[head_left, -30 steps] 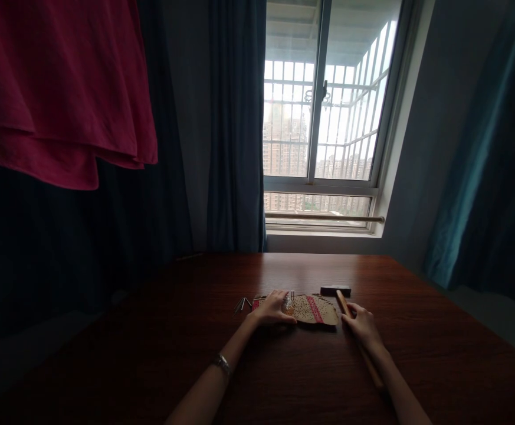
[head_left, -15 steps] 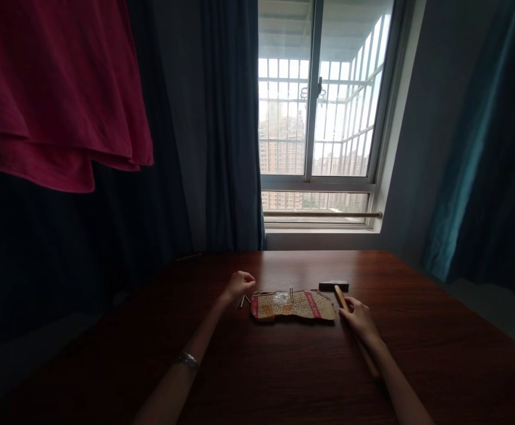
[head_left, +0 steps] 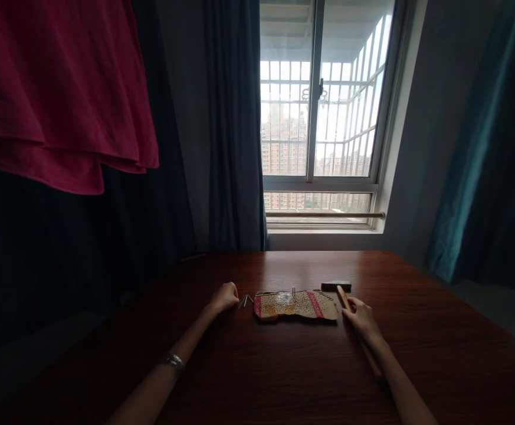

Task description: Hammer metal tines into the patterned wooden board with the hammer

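Observation:
A flat piece of cardboard (head_left: 301, 305) full of small holes, with two red bands, lies on the dark wooden table (head_left: 284, 366). Two nails (head_left: 293, 291) stand upright in its far edge. My left hand (head_left: 224, 297) rests closed on the table just left of a few loose nails (head_left: 245, 300); what its fingers hold, if anything, is hidden. My right hand (head_left: 360, 319) lies closed round the wooden handle of a hammer (head_left: 344, 300), whose dark head rests on the table beyond the cardboard's right end.
Behind the table are a window (head_left: 321, 118) with a grille, dark blue curtains (head_left: 235, 130) on both sides, and a red cloth (head_left: 58, 88) hanging at the upper left. The table's far edge meets the wall under the sill.
My left hand left the cardboard, rose over the loose nails, and has now come down closed just left of them. My right hand stayed on the hammer handle.

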The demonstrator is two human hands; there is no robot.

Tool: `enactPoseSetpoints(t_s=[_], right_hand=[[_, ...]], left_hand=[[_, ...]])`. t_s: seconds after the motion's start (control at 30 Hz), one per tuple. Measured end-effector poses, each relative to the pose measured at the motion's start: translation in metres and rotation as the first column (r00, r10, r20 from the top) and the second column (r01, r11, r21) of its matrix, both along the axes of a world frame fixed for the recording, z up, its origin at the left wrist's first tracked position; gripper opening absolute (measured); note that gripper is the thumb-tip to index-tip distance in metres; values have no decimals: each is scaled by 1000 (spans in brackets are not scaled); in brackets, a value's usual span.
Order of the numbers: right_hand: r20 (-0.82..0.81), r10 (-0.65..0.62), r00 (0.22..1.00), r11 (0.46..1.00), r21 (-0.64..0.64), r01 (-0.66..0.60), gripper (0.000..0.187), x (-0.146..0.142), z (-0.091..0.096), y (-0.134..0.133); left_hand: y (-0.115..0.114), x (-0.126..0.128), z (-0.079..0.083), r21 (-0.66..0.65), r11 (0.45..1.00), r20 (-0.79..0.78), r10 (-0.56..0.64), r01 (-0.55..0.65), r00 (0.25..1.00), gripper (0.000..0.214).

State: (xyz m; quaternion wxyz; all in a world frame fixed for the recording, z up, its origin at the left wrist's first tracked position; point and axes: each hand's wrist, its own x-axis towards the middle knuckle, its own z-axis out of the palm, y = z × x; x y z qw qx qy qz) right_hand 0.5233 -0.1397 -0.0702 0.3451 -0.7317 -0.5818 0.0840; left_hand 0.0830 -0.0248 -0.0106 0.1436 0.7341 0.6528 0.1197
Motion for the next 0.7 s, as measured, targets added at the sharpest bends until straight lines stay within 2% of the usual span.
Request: enactPoseSetpoints(t_s=[0.3,0.7], right_hand=[[-3,-2,1000,1000,5,2,43,-1,1,-1],[1,16,1000,998,59,-16,43,1,-2,-1]], left_hand=[[1,6,2,-21,1000,-9,9,-9,1000,11],[5,13,-4,0,1000,-104,-28,28,994,11]])
